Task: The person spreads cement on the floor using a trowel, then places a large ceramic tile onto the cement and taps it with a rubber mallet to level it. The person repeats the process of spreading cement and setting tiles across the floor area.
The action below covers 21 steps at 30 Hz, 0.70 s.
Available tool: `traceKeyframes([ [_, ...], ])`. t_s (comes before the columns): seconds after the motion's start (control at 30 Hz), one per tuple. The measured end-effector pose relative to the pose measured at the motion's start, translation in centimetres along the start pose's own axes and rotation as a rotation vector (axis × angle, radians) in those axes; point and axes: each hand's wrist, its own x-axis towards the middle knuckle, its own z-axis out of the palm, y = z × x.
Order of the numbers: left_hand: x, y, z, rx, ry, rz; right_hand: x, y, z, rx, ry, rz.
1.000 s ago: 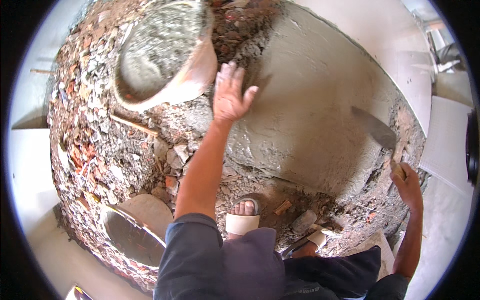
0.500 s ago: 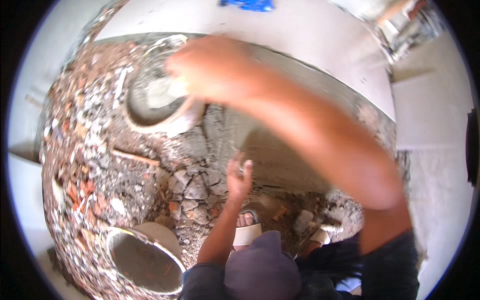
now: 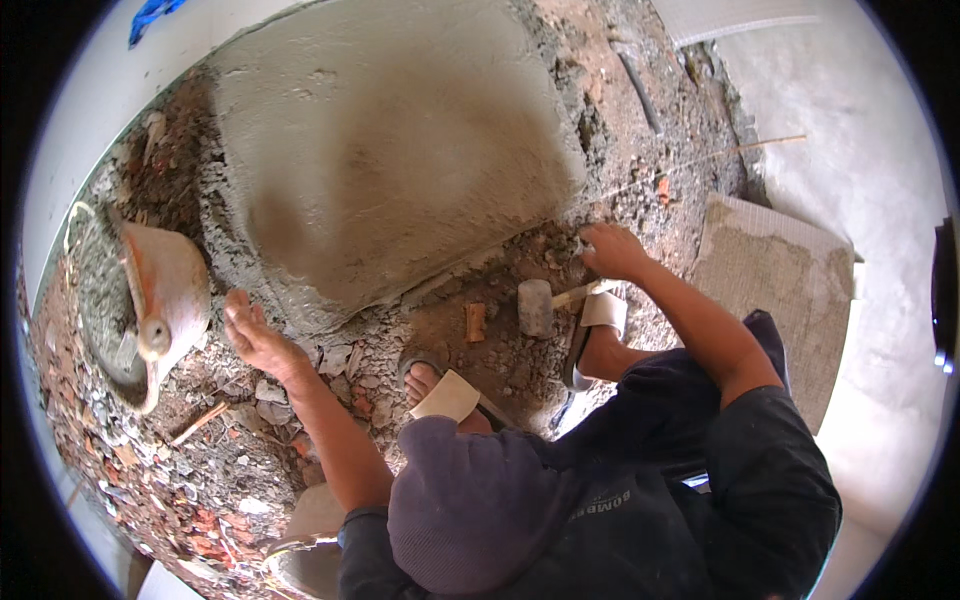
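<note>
Slab of wet grey mortar lies across the upper middle of the frame, with neither hand on it. A second ago the right hand held the trowel at the slab's right side, then swept over to the bucket; now it is back right of centre, just above the mallet handle. No trowel shows in it, so work on the slab seems paused. Its fingers are partly curled, but the palm is hidden and whether it grips anything small cannot be told. The left hand is empty, palm turned up and fingers loosely spread, just beside the bucket.

That bucket, tilted at the frame's left, holds grey mix; a pale flat shape inside may be the trowel's blade. A second bucket at lower left is partly covered by the sleeve, its contents unclear.
</note>
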Motion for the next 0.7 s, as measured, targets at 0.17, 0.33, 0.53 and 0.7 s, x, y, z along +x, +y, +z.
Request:
traceKeyframes([
  [0.17, 1.5, -0.4, 1.8, 0.03, 0.013, -0.019, -3.5, 2.7, 9.8, -0.07, 0.046, -0.147],
  [0.33, 2.6, -0.7, 3.1, 0.041, -0.076, 0.034, -3.7, 3.9, 6.2, 0.058, -0.133, -0.151],
  [0.53, 5.5, -1.3, 3.2, 0.181, -0.07, 0.142, -10.2, 15.6, -1.2, -0.058, -0.079, 0.11],
  [0.7, 10.6, -1.5, 5.1, 0.369, -0.104, 0.287, -10.4, 21.9, 5.3, -0.06, -0.052, 0.599],
])
